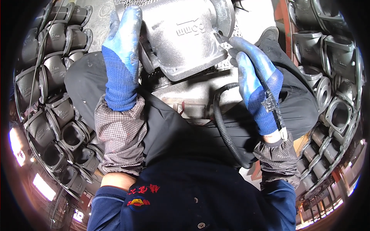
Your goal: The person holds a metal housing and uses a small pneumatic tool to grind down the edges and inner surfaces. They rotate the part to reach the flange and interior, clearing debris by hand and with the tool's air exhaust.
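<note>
A large grey cast-metal valve body [185,34] with a flange rests in front of me, above my lap. My left hand [122,50], in a blue glove, lies flat against its left side, steadying it. In its blue glove, my right hand [254,81] grips a thin pen-like tool [269,100] whose tip touches the flange edge at the casting's right. A black ribbed hose [223,127] runs from the tool down across my lap. Checked sleeve covers sit over both forearms.
Rows of dark grey cast valve bodies [58,96] are stacked on my left, and more of the same castings [331,77] are piled on my right. An orange frame edge [283,23] shows at the upper right.
</note>
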`<state>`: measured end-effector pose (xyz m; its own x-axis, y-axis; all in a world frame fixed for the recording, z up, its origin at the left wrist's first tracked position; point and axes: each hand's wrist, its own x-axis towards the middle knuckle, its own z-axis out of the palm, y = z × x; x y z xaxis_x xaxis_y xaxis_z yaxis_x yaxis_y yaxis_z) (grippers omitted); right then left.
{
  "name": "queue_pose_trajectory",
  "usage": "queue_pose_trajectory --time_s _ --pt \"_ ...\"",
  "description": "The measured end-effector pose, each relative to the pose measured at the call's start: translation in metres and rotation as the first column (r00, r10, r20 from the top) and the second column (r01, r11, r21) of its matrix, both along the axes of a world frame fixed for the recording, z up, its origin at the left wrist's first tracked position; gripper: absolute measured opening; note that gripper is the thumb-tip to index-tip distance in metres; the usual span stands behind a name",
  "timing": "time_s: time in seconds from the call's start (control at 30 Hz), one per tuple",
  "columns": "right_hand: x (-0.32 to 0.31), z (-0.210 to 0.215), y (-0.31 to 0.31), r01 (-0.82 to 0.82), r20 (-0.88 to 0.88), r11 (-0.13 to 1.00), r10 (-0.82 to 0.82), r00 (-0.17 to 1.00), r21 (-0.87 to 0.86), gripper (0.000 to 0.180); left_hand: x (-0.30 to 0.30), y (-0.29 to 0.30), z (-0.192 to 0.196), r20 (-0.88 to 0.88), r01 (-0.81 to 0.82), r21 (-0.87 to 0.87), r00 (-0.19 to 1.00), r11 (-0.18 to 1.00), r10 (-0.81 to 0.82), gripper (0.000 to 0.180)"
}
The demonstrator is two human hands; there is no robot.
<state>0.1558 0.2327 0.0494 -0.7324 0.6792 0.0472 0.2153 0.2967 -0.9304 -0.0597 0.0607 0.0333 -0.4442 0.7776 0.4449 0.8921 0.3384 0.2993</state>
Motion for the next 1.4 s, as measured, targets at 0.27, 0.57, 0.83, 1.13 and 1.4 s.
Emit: queue_pose_trajectory --time_s 0.27,0.57,0.83,1.13,1.4 --pt "0.003 0.005 0.0 -0.091 0.064 0.951 0.075 0.995 0.295 0.025 0.0 0.001 -0.002 0.011 -0.009 0.014 1.0 1.0 0.009 0.038" --pt "0.013 0.014 0.006 -0.165 0.117 0.973 0.147 0.982 0.16 0.027 0.003 0.005 -0.004 -0.021 0.018 0.081 1.0 0.997 -0.017 0.037" --pt "0.033 0.048 0.022 -0.178 0.029 0.983 0.179 0.983 -0.051 0.033 0.011 0.011 0.008 0.014 -0.053 0.054 0.999 0.997 0.052 0.036" --pt "0.023 0.05 0.048 -0.555 0.424 0.639 0.367 0.828 0.532 0.04 0.027 0.022 0.012 0.833 -0.334 0.277 0.551 0.901 -0.052 0.034" --pt "0.021 0.046 0.048 -0.761 0.748 0.173 0.145 0.647 0.625 0.044 0.015 0.017 0.002 0.474 0.015 0.209 0.873 0.978 -0.114 0.034"
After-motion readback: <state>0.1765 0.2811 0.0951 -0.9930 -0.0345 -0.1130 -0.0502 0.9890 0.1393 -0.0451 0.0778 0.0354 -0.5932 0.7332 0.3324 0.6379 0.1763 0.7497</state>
